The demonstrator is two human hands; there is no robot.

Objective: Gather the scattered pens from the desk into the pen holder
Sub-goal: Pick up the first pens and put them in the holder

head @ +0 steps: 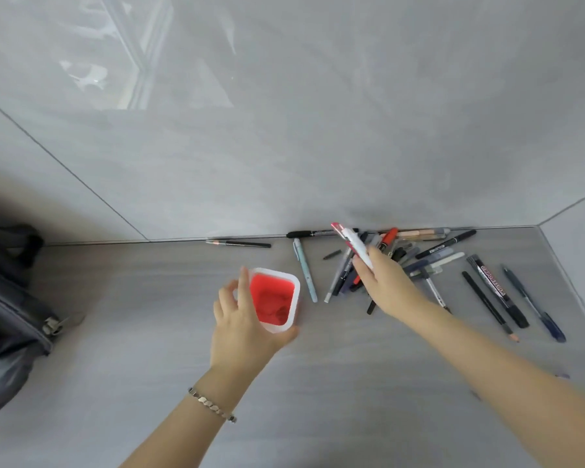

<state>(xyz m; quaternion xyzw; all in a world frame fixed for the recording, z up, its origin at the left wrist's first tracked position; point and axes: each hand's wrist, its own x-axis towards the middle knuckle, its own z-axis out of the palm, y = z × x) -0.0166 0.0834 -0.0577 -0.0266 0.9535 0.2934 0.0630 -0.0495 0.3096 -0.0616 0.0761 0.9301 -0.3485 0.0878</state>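
Grey desk against a glossy grey tiled wall, corner at far right. I see the pen holder left of centre on the desk: white outside, red inside, upright, nothing visible in it. My left hand wraps it from the near side, fingers curled on the left wall, thumb on the near right corner, so it grips the holder. Metal bracelet on that wrist.

My right hand is over the pile of pens, pinched closed on a white pen with a pink end, lifted and tilted up-left, clear of the desk.

Pile lies by the wall, right of the holder, pens crossing each other. Light blue pen lies just right of the holder, not touching. Thin dark pencil lies along the wall edge, left of the pile. Whiteboard marker, a black pencil and a dark blue pen lie apart at far right. Dark bag with a zipper at the left edge.
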